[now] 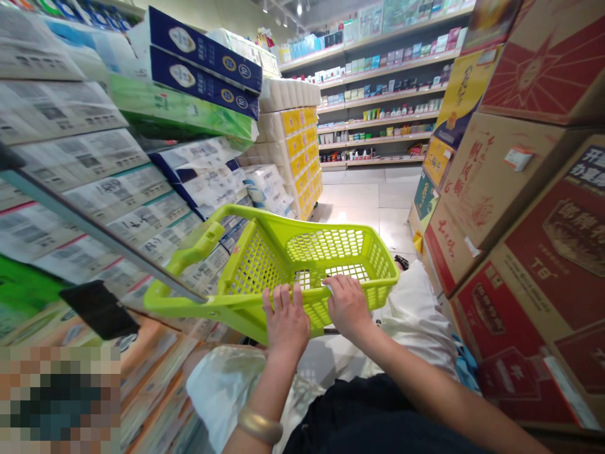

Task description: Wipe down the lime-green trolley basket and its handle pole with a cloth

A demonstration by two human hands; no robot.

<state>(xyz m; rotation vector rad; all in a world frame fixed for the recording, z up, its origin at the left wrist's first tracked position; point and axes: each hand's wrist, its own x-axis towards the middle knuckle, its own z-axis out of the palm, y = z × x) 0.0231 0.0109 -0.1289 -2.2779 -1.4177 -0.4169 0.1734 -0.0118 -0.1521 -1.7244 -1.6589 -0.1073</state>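
Down a shop aisle, the left hand's fingers [283,297] curl tightly over the near rim of a lime-green plastic shopping basket [255,271], while the right hand's fingers [336,285] clasp the same rim further right. Both the left hand [286,321] and the right hand [347,307] are grasping the basket, which hangs out in front of the person at about waist height, its long folded handle [193,249] angled to the left. A gold bangle [259,424] circles the left wrist. White plastic bags [222,391] lie below the hands, beside a dark garment [373,416]. Packs of toilet paper [203,170] are stacked high on the left, red-and-tan cardboard cartons [534,252] rise on the right, and stocked shelves [378,94] stand at the far end, beyond pale floor tiles [354,208].
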